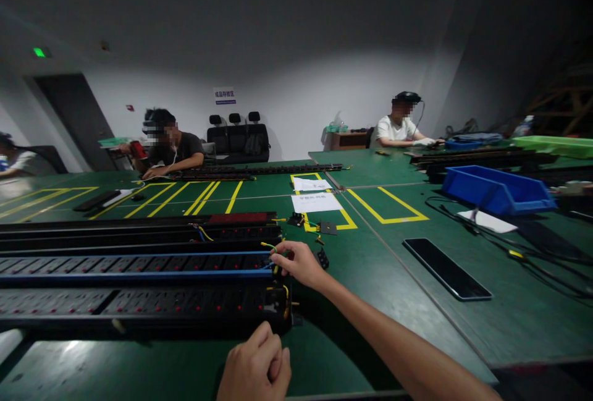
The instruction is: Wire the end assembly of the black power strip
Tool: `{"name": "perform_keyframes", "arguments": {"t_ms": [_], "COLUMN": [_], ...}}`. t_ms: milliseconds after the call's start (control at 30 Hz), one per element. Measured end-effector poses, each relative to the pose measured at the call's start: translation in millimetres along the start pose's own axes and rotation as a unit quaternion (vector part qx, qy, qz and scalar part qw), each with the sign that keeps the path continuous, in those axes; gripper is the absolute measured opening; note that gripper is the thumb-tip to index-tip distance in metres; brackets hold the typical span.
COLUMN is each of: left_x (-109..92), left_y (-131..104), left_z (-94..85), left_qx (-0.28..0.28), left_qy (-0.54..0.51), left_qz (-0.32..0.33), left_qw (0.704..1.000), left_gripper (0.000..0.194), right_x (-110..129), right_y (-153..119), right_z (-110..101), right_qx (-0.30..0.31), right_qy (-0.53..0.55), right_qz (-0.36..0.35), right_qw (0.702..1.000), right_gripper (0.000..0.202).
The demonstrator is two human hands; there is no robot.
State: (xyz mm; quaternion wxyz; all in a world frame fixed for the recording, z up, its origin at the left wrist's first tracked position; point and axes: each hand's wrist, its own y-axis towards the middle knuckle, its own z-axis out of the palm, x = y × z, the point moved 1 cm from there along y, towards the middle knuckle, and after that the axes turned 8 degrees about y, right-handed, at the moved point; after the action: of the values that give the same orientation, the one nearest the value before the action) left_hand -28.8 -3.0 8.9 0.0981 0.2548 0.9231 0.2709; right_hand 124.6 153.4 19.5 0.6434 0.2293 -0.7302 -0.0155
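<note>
My right hand (pixel 299 263) reaches to the right end of a long socket strip (pixel 139 263) with blue edges, its thumb and fingers pinched at the wires there; what lies between the fingertips is too small to make out. A yellow-green wire (pixel 269 245) sticks up beside those fingertips. Curled near the front edge of the table, my left hand (pixel 256 364) has its fingers folded, and nothing shows in it. Between the hands lies the end of a nearer black socket strip (pixel 185 302), with a yellow wire (pixel 286 295) bent over its end.
Black rails (pixel 139 225) lie behind the strips. A phone (pixel 447 269), a blue bin (pixel 498 191) and black cables (pixel 509 254) are at the right. White papers (pixel 315 202) and small black parts (pixel 328 227) sit mid-table. Two persons work across the table; another is at far left.
</note>
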Motion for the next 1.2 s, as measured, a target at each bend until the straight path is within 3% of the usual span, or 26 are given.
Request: {"name": "perform_keyframes", "arguments": {"t_ms": [233,667,1033,1200], "left_x": [-0.9,-0.4,-1.1,-0.1], "left_y": [-1.4,-1.2,0.8,-0.1], "left_z": [-1.1,2.0,-0.3,0.8], "left_qx": [0.002,-0.010,-0.014,-0.010], "left_qy": [0.001,-0.001,-0.004,-0.001], "left_qz": [0.000,0.004,0.003,0.002], "left_qw": [1.000,1.000,1.000,1.000], "left_gripper": [0.030,0.030,0.030,0.030], "right_x": [-4.1,-2.4,-0.6,-3.4], "right_y": [0.2,-1.2,-1.7,-1.6], "right_z": [-2.1,-1.5,-1.5,-2.0], "right_qx": [0.022,0.025,0.006,-0.007], "right_qy": [0.009,-0.142,-0.220,-0.193], "right_qz": [0.025,-0.071,-0.082,-0.071], "right_qw": [0.999,0.987,0.972,0.979], "right_gripper": [0.030,0.013,0.011,0.014]}}
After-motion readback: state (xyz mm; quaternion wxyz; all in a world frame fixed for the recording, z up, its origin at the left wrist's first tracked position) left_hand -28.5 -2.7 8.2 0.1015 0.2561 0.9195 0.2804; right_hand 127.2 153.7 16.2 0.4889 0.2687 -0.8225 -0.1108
